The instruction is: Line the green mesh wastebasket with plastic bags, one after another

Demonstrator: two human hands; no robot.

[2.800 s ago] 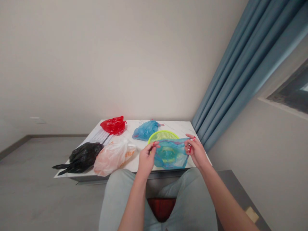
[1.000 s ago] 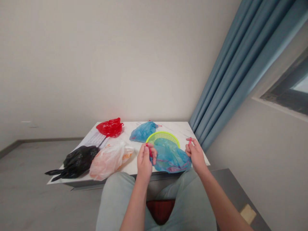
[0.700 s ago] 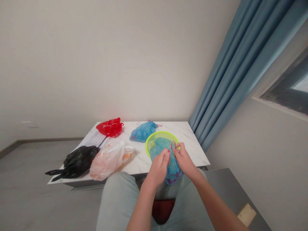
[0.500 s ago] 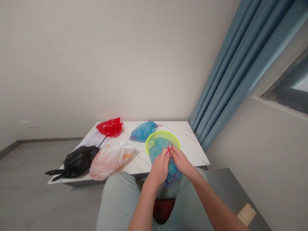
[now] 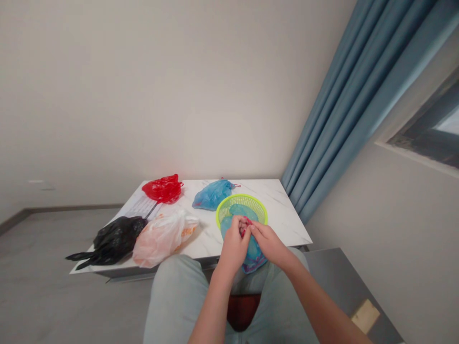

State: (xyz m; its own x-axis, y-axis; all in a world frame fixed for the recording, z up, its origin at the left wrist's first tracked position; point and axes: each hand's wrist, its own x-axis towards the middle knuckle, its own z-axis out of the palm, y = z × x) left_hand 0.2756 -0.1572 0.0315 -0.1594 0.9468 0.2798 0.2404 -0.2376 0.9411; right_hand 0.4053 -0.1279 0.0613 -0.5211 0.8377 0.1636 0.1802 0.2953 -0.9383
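A translucent blue plastic drawstring bag lies partly in a yellow-green mesh basket and hangs over its near rim toward my lap. My left hand is closed on the bag's pink drawstring, its fingers curled inward. From the other side, my right hand pinches the same drawstring, and the fingertips of both hands nearly meet. Part of the drawstring is hidden inside the fingers. A second blue bag, bunched up with a pink string, rests just behind the basket.
On the white marble-look table lie a red plastic bag, a knotted black bag, a white bag with orange print and a printed sheet. A grey surface with a wooden block stands at right.
The upright pink loop between my hands has been drawn down into the fingers. My left hand has curled and shifted slightly left. The bags and basket stay in place on the table.
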